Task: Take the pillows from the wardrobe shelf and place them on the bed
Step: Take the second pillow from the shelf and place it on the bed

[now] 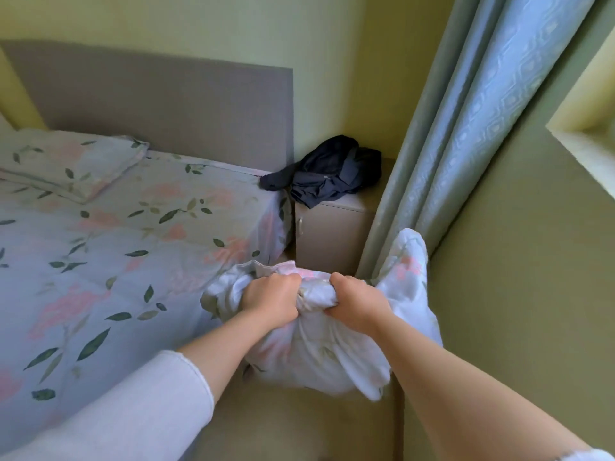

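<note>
Both hands are gripping one floral pillow (pixel 319 344) by a bunched edge of its case, just off the near right corner of the bed (pixel 109 247). The left hand (pixel 271 299) is closing into a fist on the gathered fabric, and the right hand (pixel 357 302) is fisting the cloth just beside it, knuckles nearly meeting. The pillow is hanging crumpled from that grip, its long axis running roughly left to right, one corner sticking up toward the curtain (pixel 472 134) on the right and the bulk sagging downward. A second floral pillow (pixel 66 161) is lying flat at the head of the bed against the headboard (pixel 159 104). Dark clothing (pixel 329 171) is sitting heaped on the closed bedside cabinet (pixel 329 234)
</note>
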{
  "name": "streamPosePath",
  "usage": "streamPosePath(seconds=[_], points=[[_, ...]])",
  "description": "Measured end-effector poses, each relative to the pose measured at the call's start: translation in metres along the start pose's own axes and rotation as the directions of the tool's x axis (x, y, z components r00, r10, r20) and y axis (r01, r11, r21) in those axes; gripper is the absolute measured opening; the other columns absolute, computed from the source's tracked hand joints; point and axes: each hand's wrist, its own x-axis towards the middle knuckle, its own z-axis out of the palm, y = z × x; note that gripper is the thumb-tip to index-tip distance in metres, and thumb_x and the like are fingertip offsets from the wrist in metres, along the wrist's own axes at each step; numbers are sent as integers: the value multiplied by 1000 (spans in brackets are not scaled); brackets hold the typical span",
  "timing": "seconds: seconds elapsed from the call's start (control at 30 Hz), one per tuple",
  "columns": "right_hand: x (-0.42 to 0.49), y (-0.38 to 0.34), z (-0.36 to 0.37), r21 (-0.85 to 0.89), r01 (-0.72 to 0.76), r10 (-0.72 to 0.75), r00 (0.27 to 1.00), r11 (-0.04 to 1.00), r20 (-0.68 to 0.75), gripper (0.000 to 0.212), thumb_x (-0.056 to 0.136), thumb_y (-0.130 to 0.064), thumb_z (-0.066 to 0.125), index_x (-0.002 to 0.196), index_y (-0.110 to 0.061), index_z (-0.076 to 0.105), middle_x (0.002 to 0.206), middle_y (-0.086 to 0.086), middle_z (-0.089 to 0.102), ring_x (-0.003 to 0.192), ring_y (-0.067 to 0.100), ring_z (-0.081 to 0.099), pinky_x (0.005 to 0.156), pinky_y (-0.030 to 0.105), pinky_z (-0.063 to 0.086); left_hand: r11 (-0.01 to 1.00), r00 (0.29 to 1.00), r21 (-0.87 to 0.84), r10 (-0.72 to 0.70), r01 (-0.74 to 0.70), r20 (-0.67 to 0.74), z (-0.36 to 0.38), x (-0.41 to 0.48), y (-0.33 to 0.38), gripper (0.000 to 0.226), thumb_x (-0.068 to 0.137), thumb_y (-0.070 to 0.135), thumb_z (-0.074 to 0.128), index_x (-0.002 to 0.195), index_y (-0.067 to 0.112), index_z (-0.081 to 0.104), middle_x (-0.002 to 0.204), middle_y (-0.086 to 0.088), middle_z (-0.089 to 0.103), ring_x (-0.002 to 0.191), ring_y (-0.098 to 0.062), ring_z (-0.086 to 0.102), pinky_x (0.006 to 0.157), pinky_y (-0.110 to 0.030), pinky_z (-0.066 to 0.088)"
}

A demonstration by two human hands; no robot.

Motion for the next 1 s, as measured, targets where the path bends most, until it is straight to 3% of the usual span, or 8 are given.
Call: streamPosePath(seconds=[0.23, 0.4, 0.6, 0.7, 1.0], points=[[108, -6, -38, 52, 154, -155, 988, 987, 22, 20, 82, -20, 58, 98, -9, 51, 109, 12, 62, 101, 31, 58, 67, 30, 34, 981, 982, -36, -189, 190, 26, -32, 71, -34, 27, 83, 28, 57, 107, 18, 55, 107, -8, 64, 98, -30, 63, 74, -31, 46], [191, -41, -63, 26, 255, -256, 967, 967, 21, 28, 82, -23, 59, 104, -6, 52, 112, 13, 61, 104, 33, 56, 70, 32, 38, 945, 959, -163, -278, 284, 62, -63, 129, -90, 36, 75, 34, 68, 106, 20, 58, 108, -6, 65, 99, -29, 62, 81, -35, 52], [293, -103, -96, -1, 342, -341, 939, 940, 36, 33, 82, -24, 63, 109, -6, 54, 118, 14, 61, 110, 33, 56, 79, 35, 43, 908, 939, -240, -338, 344, 67, -97, 202, -180, 41, 63, 36, 76, 96, 17, 59, 103, -7, 66, 96, -29, 62, 74, -33, 50], [342, -137, -108, -29, 374, -372, 927, 927, 47, 36, 81, -25, 65, 111, -8, 54, 120, 12, 61, 113, 31, 55, 84, 34, 44, 886, 935, -300, -339, 355, 106, -115, 233, -226, 49, 61, 35, 80, 102, 15, 62, 104, -6, 67, 95, -27, 63, 77, -32, 51], [456, -196, -102, -118, 468, -467, 883, 876, 39, 34, 82, -29, 62, 109, -10, 55, 118, 12, 61, 110, 32, 57, 84, 36, 45, 830, 901, -357, -421, 428, 102, -116, 302, -321, 49, 56, 36, 82, 98, 17, 64, 98, -3, 67, 92, -25, 64, 78, -35, 55]])
